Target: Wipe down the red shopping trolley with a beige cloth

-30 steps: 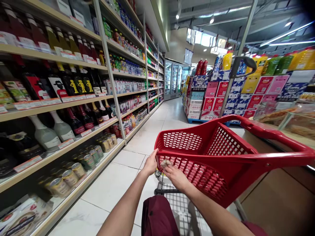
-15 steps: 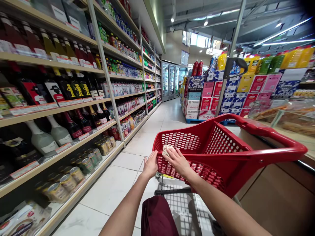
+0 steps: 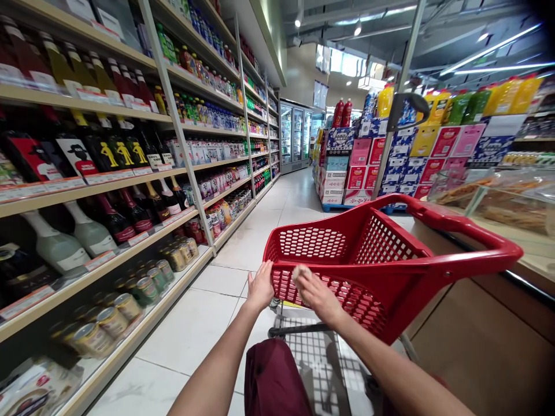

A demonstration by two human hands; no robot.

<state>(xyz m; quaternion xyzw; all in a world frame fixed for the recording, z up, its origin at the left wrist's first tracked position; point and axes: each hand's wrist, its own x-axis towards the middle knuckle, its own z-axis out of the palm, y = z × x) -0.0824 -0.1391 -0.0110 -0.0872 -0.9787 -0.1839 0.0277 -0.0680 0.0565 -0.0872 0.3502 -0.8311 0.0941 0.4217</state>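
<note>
A red plastic shopping cart (image 3: 399, 289) stands side-on before me, its basket walls pierced with holes. My left hand (image 3: 261, 289) grips the cart's front corner, fingers over the edge and thumb sticking up. In my right hand (image 3: 318, 296) is a crumpled whitish cloth (image 3: 296, 273), bunched under closed fingers against the near side wall just below the rim. Part of the cloth is hidden by the fingers. The cart's basket holds nothing that I can see.
Shelves of bottles and cans (image 3: 99, 179) line the left side. Stacked drink cartons (image 3: 359, 167) stand on a blue pallet beyond the cart. At right is a counter (image 3: 459, 335) with wrapped baked goods. Tiled floor (image 3: 182, 323) runs along the aisle toward glass-door coolers (image 3: 297, 136).
My right hand has moved the cloth from the cart's top rim down onto the outer side wall. My left hand stays at the front corner. The view has shifted slightly.
</note>
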